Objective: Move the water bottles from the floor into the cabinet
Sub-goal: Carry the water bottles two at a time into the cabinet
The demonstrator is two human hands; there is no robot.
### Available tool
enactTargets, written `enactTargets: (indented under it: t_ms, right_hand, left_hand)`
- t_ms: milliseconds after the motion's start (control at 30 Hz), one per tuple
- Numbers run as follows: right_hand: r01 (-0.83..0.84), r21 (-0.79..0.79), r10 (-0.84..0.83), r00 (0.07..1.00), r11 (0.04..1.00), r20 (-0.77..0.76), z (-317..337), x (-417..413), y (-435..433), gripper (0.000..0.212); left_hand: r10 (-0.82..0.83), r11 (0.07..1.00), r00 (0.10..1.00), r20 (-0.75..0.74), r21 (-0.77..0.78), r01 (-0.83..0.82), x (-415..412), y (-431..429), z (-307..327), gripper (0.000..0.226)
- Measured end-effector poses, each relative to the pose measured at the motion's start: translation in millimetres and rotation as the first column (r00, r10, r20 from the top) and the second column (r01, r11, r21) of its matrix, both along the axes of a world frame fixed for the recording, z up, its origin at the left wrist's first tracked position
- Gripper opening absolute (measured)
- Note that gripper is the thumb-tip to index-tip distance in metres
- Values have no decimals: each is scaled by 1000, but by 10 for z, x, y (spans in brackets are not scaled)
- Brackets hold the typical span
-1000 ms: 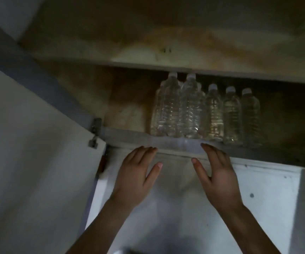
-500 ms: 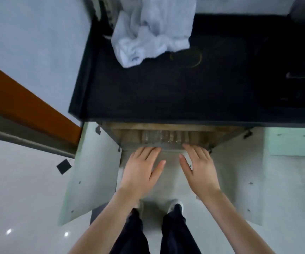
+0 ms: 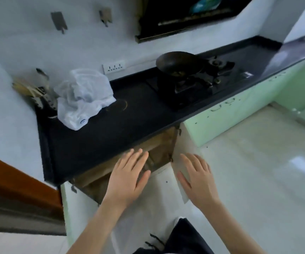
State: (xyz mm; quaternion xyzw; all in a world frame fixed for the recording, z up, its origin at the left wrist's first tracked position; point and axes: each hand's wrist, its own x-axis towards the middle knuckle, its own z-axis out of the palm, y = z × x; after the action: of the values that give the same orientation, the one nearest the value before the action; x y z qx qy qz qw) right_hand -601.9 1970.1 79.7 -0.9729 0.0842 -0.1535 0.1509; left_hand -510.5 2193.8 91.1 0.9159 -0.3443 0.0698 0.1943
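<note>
crumpled white plastic bag (image 3: pixel 83 99) on the black stone countertop (image 3: pixel 100 136), dark round wok (image 3: pixel 180 64) on the black gas hob (image 3: pixel 199 83) further right. below the counter edge, open brown wooden cabinet (image 3: pixel 159 153), pale doors swung out either side. left hand (image 3: pixel 128 178) and right hand (image 3: pixel 197 180) flat, fingers spread wide, empty, hovering before the opening. water bottles hidden from this angle.

Both palms face down, fingers spread and empty: the left hand (image 3: pixel 128 177) over the open cabinet (image 3: pixel 159 151), the right hand (image 3: pixel 196 177) beside its door. A white plastic bag (image 3: pixel 82 98) and wok (image 3: pixel 180 64) sit on the black tabletop (image 3: pixel 111 131).
</note>
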Motion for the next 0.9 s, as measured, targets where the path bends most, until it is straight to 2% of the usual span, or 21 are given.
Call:
enactTargets:
  t_ms: [100,233,433,567,733,900]
  right_hand:
    - [179,12,-178,980,984,-85,-275,-583,-76,67]
    - [368,46,-353,916,929,-190,-417,-1118,-267,73]
    - [574,90,-566,818,814,-102,-332,-1567,-934,61]
    - [665,107,-663,747,740,-51,-365,-1801,-1594,56]
    - [744,123,-738,668,657,-95,-559,-2124,-2537,56]
    - [786,133,-779,617,604,-110,-420,-2382,-3649,56]
  left_hand:
    - [-104,990,991,-90,91,112,-193,-141,-341,65]
    - [-274,949,951,-141,120,291,-398,-545,-487,56]
    - [-523,847,848,-90,59,529,-452,-1629,-289,55]
    - [-621,779,781,-69,55,624,-545,-2538,-259,53]
    - [-708,693,694,-130,59,718,-785,-3746,-545,52]
    - [-761,643,641,-97,12,766,-1049,-5056,-414,49]
